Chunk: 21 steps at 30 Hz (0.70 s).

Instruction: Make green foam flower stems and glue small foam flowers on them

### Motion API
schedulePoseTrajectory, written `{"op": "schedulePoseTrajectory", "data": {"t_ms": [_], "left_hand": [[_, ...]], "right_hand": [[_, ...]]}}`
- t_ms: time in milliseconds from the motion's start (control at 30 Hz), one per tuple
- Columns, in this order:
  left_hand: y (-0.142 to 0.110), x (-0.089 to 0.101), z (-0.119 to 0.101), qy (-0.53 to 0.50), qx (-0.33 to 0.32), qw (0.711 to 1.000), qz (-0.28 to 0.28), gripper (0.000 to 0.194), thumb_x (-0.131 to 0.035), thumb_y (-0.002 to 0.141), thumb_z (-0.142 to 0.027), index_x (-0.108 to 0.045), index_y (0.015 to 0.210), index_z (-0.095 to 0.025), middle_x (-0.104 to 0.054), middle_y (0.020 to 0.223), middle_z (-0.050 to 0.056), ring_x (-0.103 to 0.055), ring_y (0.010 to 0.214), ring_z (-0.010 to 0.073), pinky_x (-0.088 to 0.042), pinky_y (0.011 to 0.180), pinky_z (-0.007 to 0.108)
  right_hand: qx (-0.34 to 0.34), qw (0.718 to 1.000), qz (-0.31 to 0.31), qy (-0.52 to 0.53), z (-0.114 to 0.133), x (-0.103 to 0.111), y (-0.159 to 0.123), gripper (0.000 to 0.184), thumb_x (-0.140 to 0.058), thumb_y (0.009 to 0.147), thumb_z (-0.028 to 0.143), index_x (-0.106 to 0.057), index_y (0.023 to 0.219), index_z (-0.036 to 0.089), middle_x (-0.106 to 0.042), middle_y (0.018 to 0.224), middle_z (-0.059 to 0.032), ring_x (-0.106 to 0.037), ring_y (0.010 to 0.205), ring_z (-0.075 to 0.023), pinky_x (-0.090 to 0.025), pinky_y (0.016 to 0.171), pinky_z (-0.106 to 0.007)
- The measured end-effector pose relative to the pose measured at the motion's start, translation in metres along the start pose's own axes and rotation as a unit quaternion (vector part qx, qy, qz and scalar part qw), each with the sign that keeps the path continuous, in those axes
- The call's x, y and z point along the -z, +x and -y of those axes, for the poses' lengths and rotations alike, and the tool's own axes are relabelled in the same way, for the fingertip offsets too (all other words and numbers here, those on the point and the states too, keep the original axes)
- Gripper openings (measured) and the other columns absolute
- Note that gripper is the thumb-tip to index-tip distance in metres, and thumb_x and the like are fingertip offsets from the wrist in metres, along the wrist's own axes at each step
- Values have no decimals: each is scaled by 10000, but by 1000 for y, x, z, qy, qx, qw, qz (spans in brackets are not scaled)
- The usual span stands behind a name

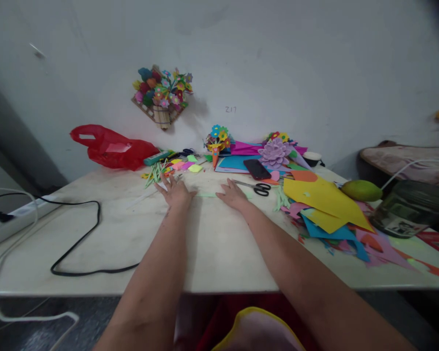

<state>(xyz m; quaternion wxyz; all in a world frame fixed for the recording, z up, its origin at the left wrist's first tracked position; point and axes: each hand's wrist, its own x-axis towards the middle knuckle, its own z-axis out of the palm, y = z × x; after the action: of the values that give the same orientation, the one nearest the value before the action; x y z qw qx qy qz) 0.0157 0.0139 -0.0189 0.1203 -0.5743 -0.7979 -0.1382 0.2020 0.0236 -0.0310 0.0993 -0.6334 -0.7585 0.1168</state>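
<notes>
A narrow pale green strip (206, 194) lies flat on the table between my two hands. My left hand (176, 192) rests at its left end, fingers spread out over the tabletop. At the other end, my right hand (234, 195) lies palm down with its fingers stretched out, covering part of the strip. Black-handled scissors (262, 189) lie just right of my right hand, blades towards it. Beyond my left hand is a bunch of thin green strips (154, 174), and more green strips (282, 199) lie past the scissors.
Colourful foam-like sheets (325, 200) are piled on the right, with a green fruit (361, 190) and a jar (411, 209). A phone (256, 169) and paper flowers (275, 152) stand behind. On the left are a red bag (113, 148) and a black cable (78, 241).
</notes>
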Motion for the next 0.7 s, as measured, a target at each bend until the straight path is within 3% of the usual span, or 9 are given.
{"op": "schedulePoseTrajectory", "data": {"t_ms": [267,400,567,700], "left_hand": [[-14,15,-18,-59,-69,993,-71,396,-345,798,-437,-575,1038,-222,-268,1419,13,117,1317,276,115,1009,554],[-19,20,-27,-63,-92,991,-68,375,-366,789,-387,-558,1065,-221,-260,1422,2,107,1319,269,146,1016,526],[-23,10,-40,-45,-158,985,-49,479,-437,731,-462,-532,1123,-203,-256,1423,41,134,1313,269,158,1017,510],[-27,-3,-49,-43,-197,979,-28,532,-403,746,-453,-485,1203,-192,-278,1413,62,120,1317,255,176,1009,507]], "right_hand": [[3,1000,-12,5,-1,-4,3,644,-331,805,546,-332,1332,176,-44,1467,-67,-25,1332,-227,-87,1047,-313],[2,1000,-13,4,-1,-5,4,640,-335,808,539,-325,1335,176,-45,1467,-68,-23,1332,-230,-85,1044,-318],[-1,1000,-10,2,0,-3,2,617,-329,821,517,-308,1344,192,-34,1469,-48,-16,1333,-223,-87,1046,-317],[7,1000,-22,8,1,-3,1,602,-316,832,497,-320,1342,177,-71,1465,-65,-47,1330,-236,-91,1050,-318]]}}
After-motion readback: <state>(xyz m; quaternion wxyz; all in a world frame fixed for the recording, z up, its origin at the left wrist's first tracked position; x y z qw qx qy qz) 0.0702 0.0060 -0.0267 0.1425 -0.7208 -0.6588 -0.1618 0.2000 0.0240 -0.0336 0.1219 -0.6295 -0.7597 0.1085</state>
